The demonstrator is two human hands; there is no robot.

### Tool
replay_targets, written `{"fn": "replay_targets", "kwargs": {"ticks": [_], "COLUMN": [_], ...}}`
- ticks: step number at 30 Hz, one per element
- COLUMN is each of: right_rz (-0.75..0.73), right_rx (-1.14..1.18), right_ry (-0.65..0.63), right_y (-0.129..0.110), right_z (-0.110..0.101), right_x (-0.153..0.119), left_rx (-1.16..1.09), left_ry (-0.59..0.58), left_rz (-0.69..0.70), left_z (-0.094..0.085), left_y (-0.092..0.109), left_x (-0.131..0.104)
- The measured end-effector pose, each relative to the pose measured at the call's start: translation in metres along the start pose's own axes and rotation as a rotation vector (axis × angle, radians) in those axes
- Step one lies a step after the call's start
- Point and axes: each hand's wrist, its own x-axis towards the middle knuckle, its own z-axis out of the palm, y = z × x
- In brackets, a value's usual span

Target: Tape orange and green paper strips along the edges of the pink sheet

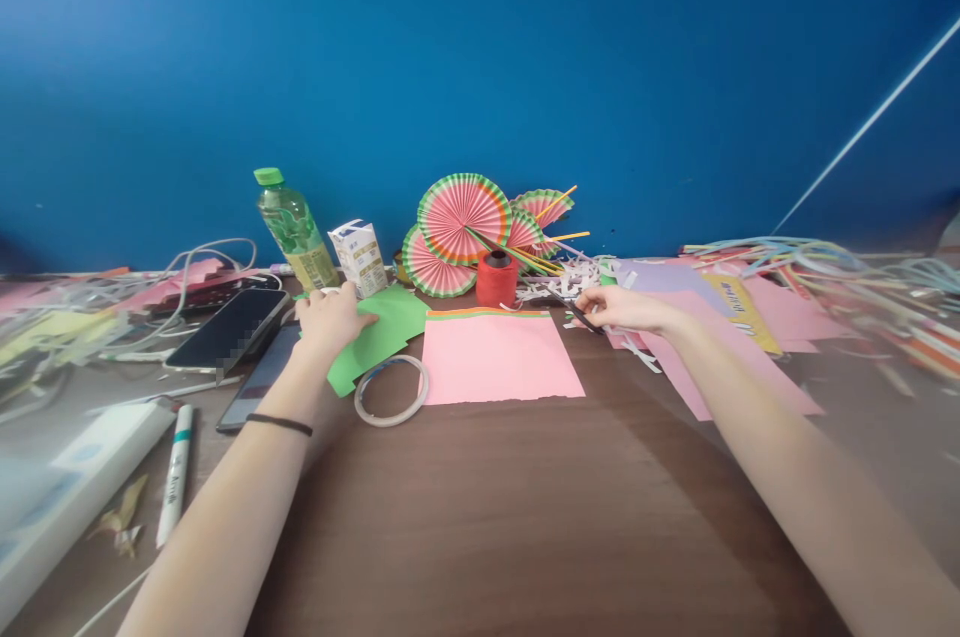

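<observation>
- Pleated fans (463, 220) are standing against the wall behind the bench (495, 517), looking finished.
- The pink sheet (501, 357) is lying flat with thin orange and green bands along its far edge; it is showing no pleats, so, as I judge it, any shaping of this piece is remaining undone.
- A red thread spool (496, 283) is standing just behind that sheet, and a tape roll (390, 421) is lying at its left edge.
- The left grip (330, 322) is resting at the green sheet (397, 317), fingers bent; I cannot tell whether they are pinching it.
- The right grip (619, 307) is closing thumb and fingers around the dark handle of what is looking like scissors (589, 322), beside white paper scraps (547, 287).
- The pink sheet is lying between the two grips, apart from both, mostly nearer the wearer.
</observation>
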Motion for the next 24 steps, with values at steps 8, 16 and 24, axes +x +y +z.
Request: {"fn": "replay_targets", "kwargs": {"ticks": [8, 16, 24], "right_rz": [-0.010, -0.018, -0.009], "right_rx": [0.012, 0.026, 0.047], "right_ry": [0.024, 0.032, 0.039], "right_y": [0.005, 0.006, 0.005], "right_z": [0.001, 0.000, 0.001], "right_x": [0.002, 0.003, 0.003], "left_rx": [-0.020, -0.188, -0.232], "left_ry": [-0.069, -0.234, -0.108], "left_rz": [0.053, 0.311, 0.182], "left_z": [0.001, 0.000, -0.010], "left_y": [0.003, 0.016, 0.008], "left_x": [0.002, 0.003, 0.006]}}
